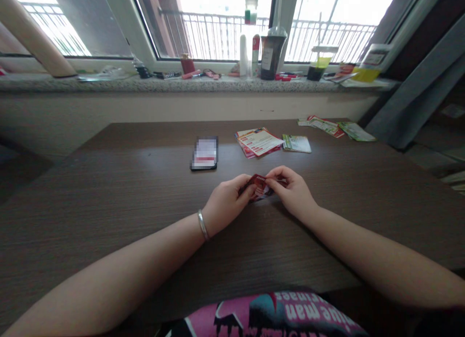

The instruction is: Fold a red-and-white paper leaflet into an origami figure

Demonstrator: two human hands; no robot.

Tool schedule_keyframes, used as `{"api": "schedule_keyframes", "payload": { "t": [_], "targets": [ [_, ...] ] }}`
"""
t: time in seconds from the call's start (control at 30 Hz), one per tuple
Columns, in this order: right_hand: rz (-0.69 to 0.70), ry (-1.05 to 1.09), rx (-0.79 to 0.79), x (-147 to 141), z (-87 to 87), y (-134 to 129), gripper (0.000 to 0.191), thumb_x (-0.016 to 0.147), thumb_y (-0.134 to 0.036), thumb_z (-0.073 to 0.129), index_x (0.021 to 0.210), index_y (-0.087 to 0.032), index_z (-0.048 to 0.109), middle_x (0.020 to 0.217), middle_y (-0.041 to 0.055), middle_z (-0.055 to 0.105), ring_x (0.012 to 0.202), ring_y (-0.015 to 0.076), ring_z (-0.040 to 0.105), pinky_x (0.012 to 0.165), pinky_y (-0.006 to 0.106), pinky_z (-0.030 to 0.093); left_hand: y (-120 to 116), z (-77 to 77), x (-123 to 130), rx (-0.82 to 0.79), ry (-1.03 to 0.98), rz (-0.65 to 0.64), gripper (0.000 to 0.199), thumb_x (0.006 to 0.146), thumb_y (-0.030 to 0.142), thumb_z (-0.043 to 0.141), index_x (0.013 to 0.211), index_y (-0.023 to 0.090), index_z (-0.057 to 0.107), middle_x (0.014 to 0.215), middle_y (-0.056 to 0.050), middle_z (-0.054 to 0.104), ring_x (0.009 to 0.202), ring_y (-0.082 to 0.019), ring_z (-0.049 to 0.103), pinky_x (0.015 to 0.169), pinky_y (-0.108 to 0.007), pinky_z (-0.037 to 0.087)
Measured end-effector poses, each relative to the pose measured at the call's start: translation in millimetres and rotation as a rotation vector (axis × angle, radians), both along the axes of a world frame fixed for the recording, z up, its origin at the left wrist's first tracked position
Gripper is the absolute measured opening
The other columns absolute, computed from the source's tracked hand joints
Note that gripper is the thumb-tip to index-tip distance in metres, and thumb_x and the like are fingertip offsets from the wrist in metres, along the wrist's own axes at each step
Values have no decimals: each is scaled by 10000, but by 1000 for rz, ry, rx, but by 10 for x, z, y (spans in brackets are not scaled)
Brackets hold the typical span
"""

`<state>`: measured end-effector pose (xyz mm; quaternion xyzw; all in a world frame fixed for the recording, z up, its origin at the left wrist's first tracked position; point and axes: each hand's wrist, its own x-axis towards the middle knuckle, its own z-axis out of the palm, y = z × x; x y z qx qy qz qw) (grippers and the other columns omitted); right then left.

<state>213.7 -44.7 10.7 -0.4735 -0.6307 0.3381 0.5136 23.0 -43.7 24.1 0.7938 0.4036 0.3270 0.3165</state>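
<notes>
In the head view, a small dark-red printed packet point(260, 186) is held just above the table, in front of me. My left hand point(228, 197), with a silver bangle at the wrist, grips its left side between thumb and fingers. On the other side, my right hand point(291, 191) pinches the packet's upper right edge with thumb and index finger. Part of the packet is covered by my fingers, and its contents cannot be made out. Beyond my hands lie a stack of red and white printed cards point(259, 142) and a smaller green and white stack point(297, 144).
A phone with a blurred screen point(204, 154) lies left of the cards. More green and red cards point(329, 127) are at the table's far right. The windowsill point(218, 85) bears a dark drink cup point(272, 53), bottles and pens. The brown table point(109, 191) meets the wall below it.
</notes>
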Motion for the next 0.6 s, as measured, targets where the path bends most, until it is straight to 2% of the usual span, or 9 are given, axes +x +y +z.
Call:
{"api": "schedule_keyframes", "payload": {
  "t": [0.2, 0.33, 0.5, 0.6],
  "targets": [
    [3, -14, -13, -24, -3, -5, 95, 777, -287, 644, 817, -203, 635, 757, -2, 630, 688, 137, 578, 647, 283, 468, -20, -15, 10, 73, 165, 63, 252, 980, 344, 371, 966, 213, 586, 857, -23, 676, 717, -152, 613, 632, -250, 439],
    [-9, -85, 13, -8, -25, 4, 138, 794, -302, 640, 885, -204, 674, 805, 22, 644, 756, 163, 597, 688, 314, 484, -56, -7, 36, 83, 242, 98, 270, 990, 334, 311, 985, 208, 550, 825, -33, 657, 702, -166, 607, 640, -269, 428],
    [1, -128, 83, 7, -27, 10, 95, 807, -286, 634, 838, -212, 684, 842, 28, 657, 818, 173, 604, 752, 331, 484, -65, 12, 47, 98, 237, 86, 255, 987, 306, 310, 961, 204, 543, 803, -28, 641, 681, -160, 584, 618, -265, 416],
    [2, -125, 89, 1, -5, -10, 79, 811, -270, 630, 831, -211, 680, 837, 26, 647, 823, 173, 603, 761, 334, 484, -45, 15, 51, 154, 169, 51, 228, 972, 274, 352, 914, 191, 556, 809, -33, 636, 714, -159, 578, 649, -270, 429]
  ]
}}
